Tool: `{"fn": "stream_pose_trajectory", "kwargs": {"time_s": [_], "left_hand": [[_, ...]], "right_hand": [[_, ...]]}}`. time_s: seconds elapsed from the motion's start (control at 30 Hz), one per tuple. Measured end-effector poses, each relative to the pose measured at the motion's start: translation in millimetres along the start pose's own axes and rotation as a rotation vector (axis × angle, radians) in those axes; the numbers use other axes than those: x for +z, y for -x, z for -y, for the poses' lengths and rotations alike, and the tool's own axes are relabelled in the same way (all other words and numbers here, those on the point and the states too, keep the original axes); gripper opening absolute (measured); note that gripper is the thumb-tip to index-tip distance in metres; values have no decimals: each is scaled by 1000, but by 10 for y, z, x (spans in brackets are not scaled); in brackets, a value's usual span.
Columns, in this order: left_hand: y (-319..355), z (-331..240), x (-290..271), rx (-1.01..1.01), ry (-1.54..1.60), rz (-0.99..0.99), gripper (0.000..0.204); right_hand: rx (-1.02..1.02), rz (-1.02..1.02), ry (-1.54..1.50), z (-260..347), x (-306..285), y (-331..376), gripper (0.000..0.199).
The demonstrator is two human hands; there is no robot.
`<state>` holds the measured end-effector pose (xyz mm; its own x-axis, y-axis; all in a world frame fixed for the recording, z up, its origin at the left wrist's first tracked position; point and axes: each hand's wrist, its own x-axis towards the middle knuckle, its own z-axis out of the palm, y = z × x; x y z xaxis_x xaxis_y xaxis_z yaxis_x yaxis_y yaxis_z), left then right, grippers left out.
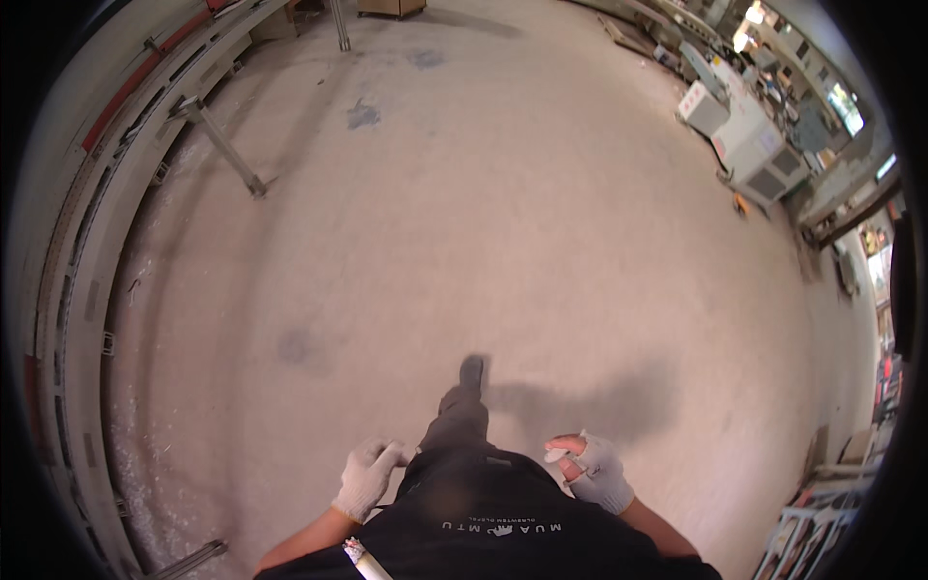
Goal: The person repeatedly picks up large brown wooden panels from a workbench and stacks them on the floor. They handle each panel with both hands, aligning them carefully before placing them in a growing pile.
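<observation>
My left hand [365,480], in a white knitted glove, hangs beside my dark shirt [483,503]. Its fingers curl loosely inward, and the palm side is hidden. To the right of the shirt is my right hand [594,476], in a similar glove that leaves the thumb and some fingertips bare. Those fingers are bent toward each other around a small whitish bit, which may be glove cloth or a separate thing. A lit cigarette [365,559] shows at the lower edge, apart from both hands. One dark shoe [472,372] is stretched forward on the floor.
Pale concrete floor [483,222] with dark stains spreads ahead. A long metal frame [82,290] with posts [227,150] runs along the left. Grey machinery [749,135] stands at the far right, and a light-coloured rack [817,522] at the near right. A brown box [391,7] is at the far end.
</observation>
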<state>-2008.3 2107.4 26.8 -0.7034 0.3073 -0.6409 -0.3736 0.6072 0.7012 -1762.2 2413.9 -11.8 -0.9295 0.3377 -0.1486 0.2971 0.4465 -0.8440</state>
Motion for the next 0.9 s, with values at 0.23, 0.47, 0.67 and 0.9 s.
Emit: {"fn": "stream_pose_trajectory", "kwargs": {"time_s": [0.23,0.47,0.67,0.9], "left_hand": [[-4657,-5457,1500,1061,-333,421,41],[-8734,-9029,1587,-56,27,-234,42],[-12817,-12389,1987,25,-170,-37,42],[-17412,-16865,2784,993,-175,303,31]], "right_hand": [[925,-232,-597,-1352,-2543,-4113,41],[-42,-298,-56,-1434,-5809,-11718,39],[153,29,-352,-1720,-8213,-16162,30],[181,-209,-53,-3001,-10393,-20243,24]]}}
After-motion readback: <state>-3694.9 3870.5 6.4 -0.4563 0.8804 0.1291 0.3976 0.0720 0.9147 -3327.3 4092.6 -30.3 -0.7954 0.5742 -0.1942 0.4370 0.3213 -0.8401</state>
